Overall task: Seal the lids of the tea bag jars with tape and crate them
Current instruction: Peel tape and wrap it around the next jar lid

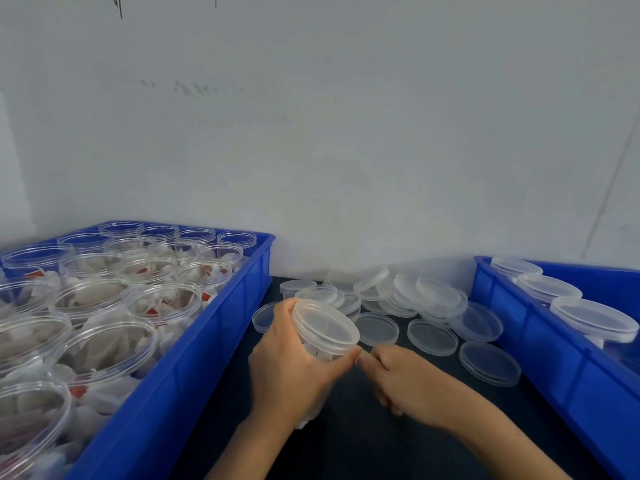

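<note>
Blue plastic crate [166, 386] left of our hands holds many unlidded clear jars; the blue one [540, 344] to the right holds few capped. Our left hand [291, 372] grips a lidded clear jar [325, 329]; right hand's [405, 382] fingers pinch at its rim, tape unseen.

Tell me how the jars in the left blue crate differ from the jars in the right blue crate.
The clear plastic jars in the left blue crate stand open, without lids, tea bags showing; the clear plastic jars in the right blue crate wear translucent lids. The left crate is packed in several rows; the right crate shows only a single row of three. Both sets stand upright.
</note>
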`<action>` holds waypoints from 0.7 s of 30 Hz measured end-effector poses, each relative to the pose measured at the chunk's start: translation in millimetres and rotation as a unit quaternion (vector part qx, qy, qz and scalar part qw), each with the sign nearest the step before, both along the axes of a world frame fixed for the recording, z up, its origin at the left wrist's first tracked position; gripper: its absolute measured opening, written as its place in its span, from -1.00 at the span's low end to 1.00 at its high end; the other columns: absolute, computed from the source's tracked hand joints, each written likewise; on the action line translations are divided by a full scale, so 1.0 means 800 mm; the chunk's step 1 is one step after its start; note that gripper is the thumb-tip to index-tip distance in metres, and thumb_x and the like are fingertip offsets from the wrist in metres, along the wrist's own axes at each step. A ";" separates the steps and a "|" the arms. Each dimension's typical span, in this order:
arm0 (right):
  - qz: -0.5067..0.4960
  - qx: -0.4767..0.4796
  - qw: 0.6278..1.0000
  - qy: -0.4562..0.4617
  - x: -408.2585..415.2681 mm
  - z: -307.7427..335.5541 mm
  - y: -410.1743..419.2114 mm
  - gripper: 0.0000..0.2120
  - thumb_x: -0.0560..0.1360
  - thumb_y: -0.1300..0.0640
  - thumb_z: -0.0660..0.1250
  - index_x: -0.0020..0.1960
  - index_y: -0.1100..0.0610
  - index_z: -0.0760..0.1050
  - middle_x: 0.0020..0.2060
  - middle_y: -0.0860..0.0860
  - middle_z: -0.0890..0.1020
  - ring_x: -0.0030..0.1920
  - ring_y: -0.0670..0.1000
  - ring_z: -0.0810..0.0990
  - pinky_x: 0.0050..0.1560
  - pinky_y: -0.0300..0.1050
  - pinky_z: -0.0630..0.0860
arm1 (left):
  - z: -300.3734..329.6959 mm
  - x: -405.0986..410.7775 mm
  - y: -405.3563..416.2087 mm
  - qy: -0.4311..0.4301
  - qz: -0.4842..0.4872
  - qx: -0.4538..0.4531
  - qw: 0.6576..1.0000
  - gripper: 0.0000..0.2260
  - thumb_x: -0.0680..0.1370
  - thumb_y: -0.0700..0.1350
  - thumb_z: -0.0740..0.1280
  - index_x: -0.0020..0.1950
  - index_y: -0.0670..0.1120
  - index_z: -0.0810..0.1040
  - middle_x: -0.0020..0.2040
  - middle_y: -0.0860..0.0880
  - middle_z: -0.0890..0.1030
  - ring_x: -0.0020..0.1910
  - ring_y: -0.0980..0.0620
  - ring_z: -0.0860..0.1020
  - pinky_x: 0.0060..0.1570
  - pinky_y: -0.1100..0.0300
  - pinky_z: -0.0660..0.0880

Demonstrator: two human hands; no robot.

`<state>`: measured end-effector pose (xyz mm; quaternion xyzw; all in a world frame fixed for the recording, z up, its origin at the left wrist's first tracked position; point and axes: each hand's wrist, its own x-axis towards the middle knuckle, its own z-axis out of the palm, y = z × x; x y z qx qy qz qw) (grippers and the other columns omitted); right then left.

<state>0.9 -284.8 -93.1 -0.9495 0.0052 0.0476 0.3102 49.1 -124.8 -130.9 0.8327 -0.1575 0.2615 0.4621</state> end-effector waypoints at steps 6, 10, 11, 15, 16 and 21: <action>0.051 0.185 0.978 0.081 0.002 0.011 -0.008 -0.72 0.67 0.02 0.08 0.02 0.22 0.40 -0.35 0.05 0.58 -0.43 -0.08 0.48 -0.34 -0.24 0.42 | 0.004 -0.005 0.000 -0.015 0.018 0.024 0.999 -0.18 0.07 0.56 0.29 0.20 0.17 0.29 -0.02 0.24 0.49 -0.12 0.23 0.44 -0.28 0.48 0.24; 0.041 0.248 0.962 0.112 0.003 0.012 -0.015 -0.70 0.67 0.03 0.07 -0.03 0.22 0.44 -0.43 0.03 0.48 -0.46 -0.07 0.41 -0.39 -0.24 0.36 | 0.004 -0.006 0.000 -0.026 0.017 0.042 0.999 -0.18 0.10 0.55 0.31 0.22 0.15 0.29 -0.02 0.24 0.46 -0.10 0.22 0.45 -0.24 0.49 0.23; 0.041 0.265 0.954 0.132 0.004 0.012 -0.016 -0.71 0.67 0.05 0.06 -0.02 0.23 0.41 -0.41 0.04 0.50 -0.44 -0.06 0.45 -0.37 -0.23 0.40 | 0.004 -0.005 0.000 -0.028 0.014 0.051 0.998 -0.19 0.11 0.53 0.32 0.22 0.15 0.28 -0.01 0.24 0.46 -0.10 0.22 0.45 -0.24 0.49 0.24; 0.080 0.306 0.925 0.210 0.002 0.016 -0.019 -0.83 0.67 0.13 0.03 0.01 0.21 0.30 -0.34 0.06 0.52 -0.36 -0.03 0.44 -0.29 -0.22 0.42 | 0.004 -0.005 0.000 -0.030 -0.002 0.066 0.997 -0.19 0.13 0.52 0.36 0.24 0.16 0.25 0.03 0.23 0.46 -0.05 0.23 0.47 -0.23 0.50 0.27; 0.085 0.307 0.923 0.217 0.001 0.017 -0.020 -0.88 0.65 0.16 0.05 -0.02 0.18 0.28 -0.35 0.04 0.48 -0.36 -0.04 0.39 -0.30 -0.23 0.38 | 0.004 -0.005 0.000 -0.031 -0.005 0.065 0.997 -0.17 0.12 0.55 0.33 0.25 0.16 0.25 0.04 0.23 0.46 -0.05 0.23 0.47 -0.23 0.51 0.27; 0.079 0.235 0.949 0.194 0.000 0.015 -0.010 -0.91 0.63 0.16 0.09 0.02 0.18 0.32 -0.40 0.03 0.44 -0.44 -0.07 0.37 -0.36 -0.23 0.34 | 0.003 -0.005 0.000 -0.039 -0.013 0.066 0.997 -0.12 0.09 0.62 0.23 0.25 0.15 0.26 0.04 0.22 0.47 -0.03 0.22 0.48 -0.18 0.48 0.28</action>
